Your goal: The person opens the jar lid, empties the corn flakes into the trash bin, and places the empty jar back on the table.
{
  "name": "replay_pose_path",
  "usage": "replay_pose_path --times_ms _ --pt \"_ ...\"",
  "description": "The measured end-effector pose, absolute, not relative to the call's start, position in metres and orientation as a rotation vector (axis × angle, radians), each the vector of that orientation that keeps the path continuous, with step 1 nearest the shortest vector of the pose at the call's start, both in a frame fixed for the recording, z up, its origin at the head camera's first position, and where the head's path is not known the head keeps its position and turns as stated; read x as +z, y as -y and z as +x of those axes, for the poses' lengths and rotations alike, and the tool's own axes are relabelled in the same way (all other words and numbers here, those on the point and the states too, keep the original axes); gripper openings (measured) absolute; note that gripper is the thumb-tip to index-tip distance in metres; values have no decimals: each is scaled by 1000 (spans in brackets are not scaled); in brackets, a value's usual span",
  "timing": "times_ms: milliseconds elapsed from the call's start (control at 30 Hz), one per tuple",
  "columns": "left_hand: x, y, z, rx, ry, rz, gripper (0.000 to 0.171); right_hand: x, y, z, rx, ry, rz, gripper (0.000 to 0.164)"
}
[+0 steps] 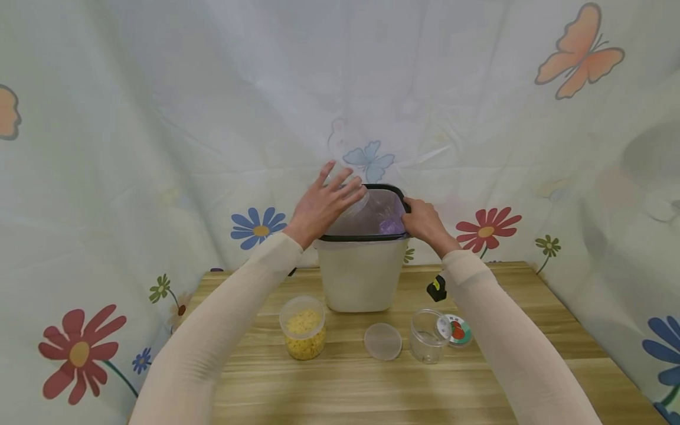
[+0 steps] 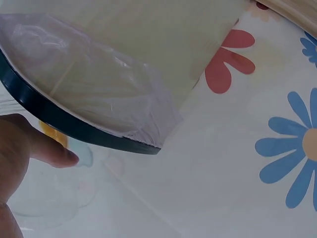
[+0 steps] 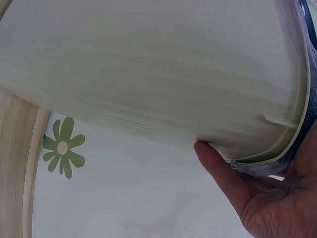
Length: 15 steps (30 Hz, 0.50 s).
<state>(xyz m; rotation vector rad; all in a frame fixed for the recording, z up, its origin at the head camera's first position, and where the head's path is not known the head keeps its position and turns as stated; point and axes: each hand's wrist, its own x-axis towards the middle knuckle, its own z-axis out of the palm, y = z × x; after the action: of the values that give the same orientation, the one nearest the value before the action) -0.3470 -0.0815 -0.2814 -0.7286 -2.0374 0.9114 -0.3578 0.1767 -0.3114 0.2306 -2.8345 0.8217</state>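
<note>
On the left of the wood-grain bench [image 1: 340, 389], a clear cylindrical plastic tub part-filled with yellow flakes [image 1: 305, 342] stands just left of a cream tapered plastic bin [image 1: 361, 274] with a black rim [image 1: 366, 238]. Above the rim's left side, the left grip [image 1: 329, 203], fingers spread and bent, holds a clear round plastic container [image 2: 47, 198], hard to make out. The bin, on the far part of the bench, has a thin translucent plastic liner, with crumpled purple plastic [image 1: 392, 225] inside at right. A frosted round disc [image 1: 382, 341] lies nearer, in front of the bin. The right grip [image 1: 423, 219] is closed on the rim's right side, thumb outside. Near right stand a clear cylindrical jar [image 1: 427, 341] and, just beside it, a round white lid with red and green print [image 1: 458, 330]; farther back sits a small black-and-yellow object [image 1: 437, 289].
</note>
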Motion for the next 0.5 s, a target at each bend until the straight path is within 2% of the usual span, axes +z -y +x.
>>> replay_pose_path --times_ms 500 --pt "-276 80 -347 1036 1973 -779 89 -311 -176 -358 821 2831 233 60"
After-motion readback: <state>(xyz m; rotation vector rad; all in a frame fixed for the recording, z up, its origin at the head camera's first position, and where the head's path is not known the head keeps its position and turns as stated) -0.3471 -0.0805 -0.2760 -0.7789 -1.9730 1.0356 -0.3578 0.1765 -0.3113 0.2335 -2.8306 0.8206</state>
